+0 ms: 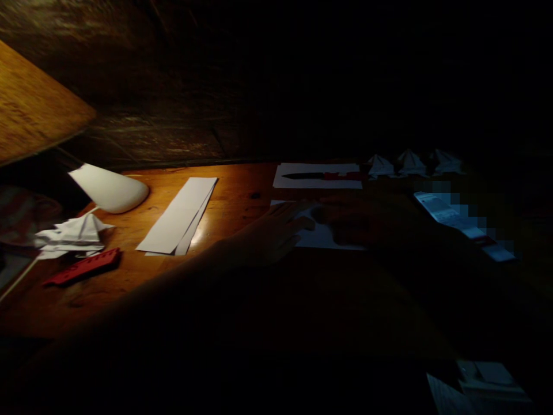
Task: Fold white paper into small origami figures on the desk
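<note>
In dim light, a sheet of white paper (317,233) lies on the wooden table in front of me. My left hand (276,233) rests over its left part, fingers stretched out and somewhat apart. On the sheet's right side is my right hand (352,222), so dark that its fingers are hard to make out. Just beyond both hands, a knife (302,176) with a dark blade and red handle lies across white paper (283,183), its tip pointing left.
Left are paper strips (179,216), a lamp's white base (114,189) and shade (38,104), folded paper (75,235) and a red slotted piece (86,268). Right are folded paper shapes (410,163) and a lit bluish screen (449,213). Papers (492,380) lie lower right.
</note>
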The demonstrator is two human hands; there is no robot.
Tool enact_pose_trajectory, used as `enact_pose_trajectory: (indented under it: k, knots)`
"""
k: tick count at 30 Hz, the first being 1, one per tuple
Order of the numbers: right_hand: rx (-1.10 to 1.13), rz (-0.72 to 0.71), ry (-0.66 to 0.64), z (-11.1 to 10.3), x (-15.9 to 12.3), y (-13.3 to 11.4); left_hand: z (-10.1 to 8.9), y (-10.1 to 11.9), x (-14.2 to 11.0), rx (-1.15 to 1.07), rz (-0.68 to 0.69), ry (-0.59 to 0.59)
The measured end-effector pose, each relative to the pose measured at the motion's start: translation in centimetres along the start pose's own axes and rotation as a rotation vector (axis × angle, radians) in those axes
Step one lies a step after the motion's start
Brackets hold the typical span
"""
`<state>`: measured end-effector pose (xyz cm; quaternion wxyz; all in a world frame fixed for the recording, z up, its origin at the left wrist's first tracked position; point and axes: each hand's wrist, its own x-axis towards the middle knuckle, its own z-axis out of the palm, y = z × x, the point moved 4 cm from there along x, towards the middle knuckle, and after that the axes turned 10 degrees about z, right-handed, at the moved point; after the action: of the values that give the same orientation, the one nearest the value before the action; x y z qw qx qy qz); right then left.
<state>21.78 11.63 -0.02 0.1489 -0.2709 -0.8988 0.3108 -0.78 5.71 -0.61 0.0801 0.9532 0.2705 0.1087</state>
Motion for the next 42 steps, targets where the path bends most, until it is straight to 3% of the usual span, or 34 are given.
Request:
enact_pose_trajectory:
  k: [9,18,37,42]
  knots:
    - [-0.063,-0.011,0.051,0.3,-0.2,1.0,0.1,0.0,0.0,0.006,0.004,0.007]
    - [-0.283,-0.023,-0.104,1.2,-1.3,2.0,-0.1,0.6,0.5,0.025,-0.022,0.002]
    - [-0.285,0.043,-0.151,0.8,-0.8,2.6,0.9,0.0,0.6,0.106,-0.026,-0.028]
    - [-0.334,0.018,-0.112,1.0,-1.0,2.1,1.1,-0.1,0.6,0.117,-0.023,-0.049]
